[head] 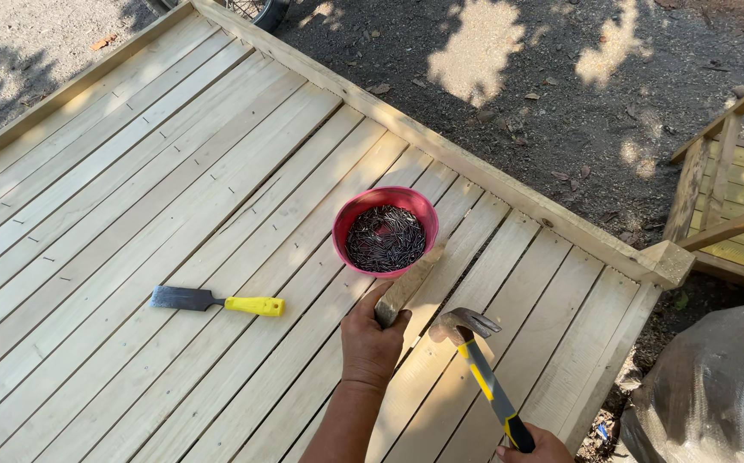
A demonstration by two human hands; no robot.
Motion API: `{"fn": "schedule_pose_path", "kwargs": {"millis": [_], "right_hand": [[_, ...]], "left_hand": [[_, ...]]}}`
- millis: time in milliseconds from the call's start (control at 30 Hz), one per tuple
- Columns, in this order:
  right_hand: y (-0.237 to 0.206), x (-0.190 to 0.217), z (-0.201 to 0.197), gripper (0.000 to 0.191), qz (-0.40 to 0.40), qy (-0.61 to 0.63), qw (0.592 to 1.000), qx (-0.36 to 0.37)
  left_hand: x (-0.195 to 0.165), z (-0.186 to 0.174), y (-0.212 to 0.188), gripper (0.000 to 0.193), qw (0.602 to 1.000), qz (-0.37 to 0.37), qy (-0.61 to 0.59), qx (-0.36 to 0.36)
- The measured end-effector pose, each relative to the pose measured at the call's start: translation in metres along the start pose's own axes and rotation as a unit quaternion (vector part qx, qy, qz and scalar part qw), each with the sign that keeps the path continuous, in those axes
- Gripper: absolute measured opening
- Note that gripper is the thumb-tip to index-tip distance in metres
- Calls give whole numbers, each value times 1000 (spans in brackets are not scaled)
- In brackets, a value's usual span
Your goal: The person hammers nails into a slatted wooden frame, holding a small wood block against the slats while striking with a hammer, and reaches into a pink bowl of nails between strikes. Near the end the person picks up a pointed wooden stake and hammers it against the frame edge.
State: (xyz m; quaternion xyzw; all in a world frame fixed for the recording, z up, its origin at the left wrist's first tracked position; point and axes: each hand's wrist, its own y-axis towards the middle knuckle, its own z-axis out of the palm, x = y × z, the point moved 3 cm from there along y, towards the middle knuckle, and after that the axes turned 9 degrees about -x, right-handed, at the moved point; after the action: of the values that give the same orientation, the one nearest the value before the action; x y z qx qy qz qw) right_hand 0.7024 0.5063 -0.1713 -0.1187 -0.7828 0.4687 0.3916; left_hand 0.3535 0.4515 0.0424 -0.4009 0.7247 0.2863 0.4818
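Observation:
My left hand (370,341) grips a short wooden block (409,283) and holds it against the plank deck, its far end beside a pink bowl (355,214) full of dark nails (385,237). My right hand (536,447), at the bottom edge and mostly out of view, holds the black end of a claw hammer (480,370) with a yellow-and-black handle. The hammer's head (461,324) hovers just right of the block, close to my left hand.
A chisel (217,301) with a yellow handle lies on the planks to the left. The wooden deck (132,214) ends at a raised border board (475,167); beyond it is dirt ground. A wooden railing (723,206) and a grey sack (715,386) sit at the right.

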Motion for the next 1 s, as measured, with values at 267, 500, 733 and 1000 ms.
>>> {"fn": "schedule_pose_path", "kwargs": {"millis": [267,500,733,1000], "right_hand": [[-43,83,31,25,79,-2,997,12],[-66,136,17,26,84,34,994,-66],[-60,151,14,29,56,63,992,-90],[-70,166,23,29,44,48,991,-114]], "left_hand": [[-22,10,91,35,990,-125,49,46],[-20,16,57,34,997,-67,32,28],[-24,23,43,42,992,-18,86,91],[-32,50,88,32,984,-50,118,127]]}}
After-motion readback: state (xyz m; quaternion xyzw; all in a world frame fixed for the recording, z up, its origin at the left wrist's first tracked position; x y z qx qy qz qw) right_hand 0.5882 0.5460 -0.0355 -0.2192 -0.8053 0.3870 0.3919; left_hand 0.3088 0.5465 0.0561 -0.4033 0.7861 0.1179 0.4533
